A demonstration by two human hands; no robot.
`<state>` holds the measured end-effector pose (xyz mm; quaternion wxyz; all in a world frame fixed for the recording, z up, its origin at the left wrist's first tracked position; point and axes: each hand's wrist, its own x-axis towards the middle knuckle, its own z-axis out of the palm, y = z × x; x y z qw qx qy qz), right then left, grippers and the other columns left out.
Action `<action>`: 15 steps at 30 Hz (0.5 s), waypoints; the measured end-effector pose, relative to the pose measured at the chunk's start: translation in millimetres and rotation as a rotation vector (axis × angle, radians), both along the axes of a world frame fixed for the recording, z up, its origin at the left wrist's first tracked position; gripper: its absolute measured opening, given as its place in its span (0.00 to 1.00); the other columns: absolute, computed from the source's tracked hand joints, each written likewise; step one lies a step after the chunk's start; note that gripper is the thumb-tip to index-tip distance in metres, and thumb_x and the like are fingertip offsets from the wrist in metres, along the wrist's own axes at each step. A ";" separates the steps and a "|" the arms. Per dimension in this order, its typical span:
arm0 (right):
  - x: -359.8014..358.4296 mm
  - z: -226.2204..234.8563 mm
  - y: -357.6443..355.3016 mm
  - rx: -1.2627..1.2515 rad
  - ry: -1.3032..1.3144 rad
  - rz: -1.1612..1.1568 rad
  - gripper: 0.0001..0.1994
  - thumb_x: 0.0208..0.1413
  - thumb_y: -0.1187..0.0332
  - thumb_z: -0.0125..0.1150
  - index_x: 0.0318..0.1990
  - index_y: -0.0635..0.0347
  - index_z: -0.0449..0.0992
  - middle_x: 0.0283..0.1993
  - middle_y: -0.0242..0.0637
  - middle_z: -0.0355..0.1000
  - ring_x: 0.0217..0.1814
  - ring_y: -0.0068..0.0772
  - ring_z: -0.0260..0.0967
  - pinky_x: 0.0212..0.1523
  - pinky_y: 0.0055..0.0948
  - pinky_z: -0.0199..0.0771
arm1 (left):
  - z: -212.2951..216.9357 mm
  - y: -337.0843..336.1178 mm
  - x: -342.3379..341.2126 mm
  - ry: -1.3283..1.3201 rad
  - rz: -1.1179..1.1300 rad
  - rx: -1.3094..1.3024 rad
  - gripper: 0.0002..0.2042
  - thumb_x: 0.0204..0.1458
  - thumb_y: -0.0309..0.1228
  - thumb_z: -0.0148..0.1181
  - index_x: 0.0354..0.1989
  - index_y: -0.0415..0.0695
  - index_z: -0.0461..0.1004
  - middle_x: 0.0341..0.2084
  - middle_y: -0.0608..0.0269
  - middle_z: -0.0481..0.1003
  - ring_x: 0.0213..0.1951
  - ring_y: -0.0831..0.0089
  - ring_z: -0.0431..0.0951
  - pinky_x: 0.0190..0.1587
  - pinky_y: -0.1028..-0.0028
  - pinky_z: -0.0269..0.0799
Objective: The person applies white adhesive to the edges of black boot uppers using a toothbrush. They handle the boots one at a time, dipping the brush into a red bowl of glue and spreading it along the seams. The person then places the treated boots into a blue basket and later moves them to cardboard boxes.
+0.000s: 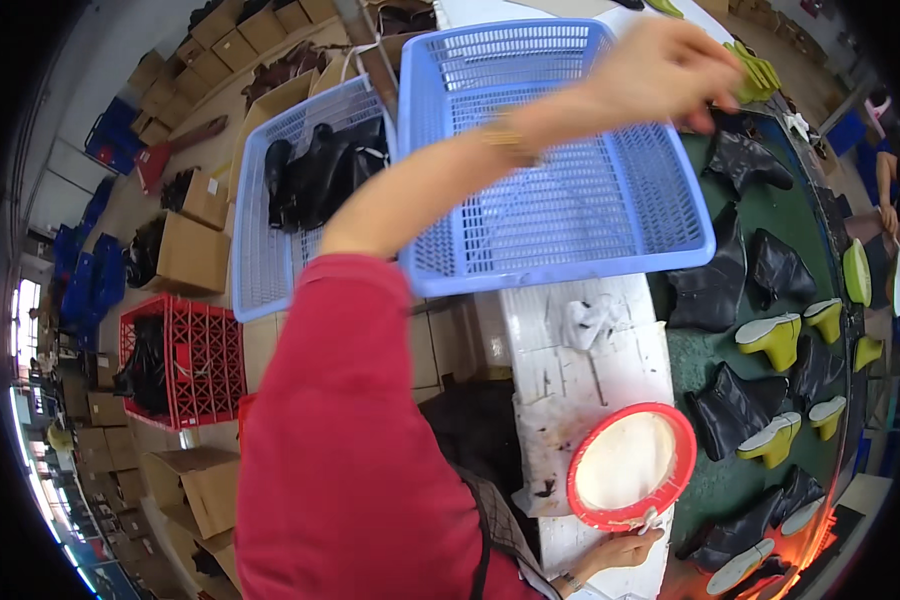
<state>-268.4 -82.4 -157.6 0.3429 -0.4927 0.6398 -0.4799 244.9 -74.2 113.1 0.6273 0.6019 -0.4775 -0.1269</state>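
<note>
My left arm, in a red sleeve, reaches across a large blue plastic basket [560, 262]. My left hand [670, 75] is beyond the basket's far right corner, near black boot uppers [750, 163]. Motion blurs its bent fingers, and a dark patch shows by the fingertips; I cannot make out whether they hold it. My right hand [620, 552] is low in the view, just below a red-rimmed bowl [686, 455] of cream-coloured paste. Its fingers are pressed together beside a small whitish, paste-covered thing [648, 520] at the bowl's rim; what they hold is unclear.
A green work surface [705, 390] on the right carries black boot uppers and yellow-green soles [770, 440]. A crumpled white cloth [592, 322] lies on the white bench. At left stand a second blue basket [260, 262] with black pieces, a red crate [210, 350] and cardboard boxes [192, 255]. Another person's hand [888, 218] shows far right.
</note>
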 end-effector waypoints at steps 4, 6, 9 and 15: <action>-1.3 1.8 -6.8 -0.043 0.103 0.042 0.29 0.68 0.48 0.48 0.20 0.62 0.71 0.16 0.26 0.62 0.15 0.16 0.51 0.13 0.22 0.48 | -7.5 212.2 57.9 -0.172 0.759 0.131 0.19 0.63 0.43 0.56 0.48 0.37 0.77 0.30 0.60 0.81 0.27 0.80 0.79 0.25 0.82 0.70; 3.1 7.5 -3.8 -0.060 0.142 0.062 0.30 0.68 0.48 0.48 0.20 0.63 0.72 0.15 0.26 0.61 0.15 0.16 0.51 0.13 0.22 0.48 | -30.6 321.8 110.8 -0.024 1.026 0.262 0.25 0.61 0.53 0.53 0.34 0.40 0.80 0.26 0.64 0.80 0.25 0.80 0.78 0.23 0.81 0.68; 7.7 9.9 -5.4 -0.077 0.215 0.100 0.31 0.68 0.47 0.48 0.19 0.64 0.73 0.14 0.26 0.61 0.14 0.16 0.51 0.12 0.23 0.47 | -108.5 474.2 168.8 -0.133 1.406 0.618 0.30 0.50 0.59 0.61 0.41 0.40 0.83 0.35 0.51 0.82 0.38 0.65 0.82 0.40 0.69 0.76; 7.1 3.7 -6.8 -0.128 0.190 0.061 0.31 0.68 0.46 0.48 0.24 0.67 0.80 0.15 0.25 0.62 0.16 0.15 0.51 0.14 0.23 0.46 | -203.2 502.4 164.5 0.140 1.259 1.284 0.33 0.37 0.48 0.70 0.47 0.32 0.78 0.46 0.36 0.77 0.51 0.48 0.78 0.54 0.61 0.72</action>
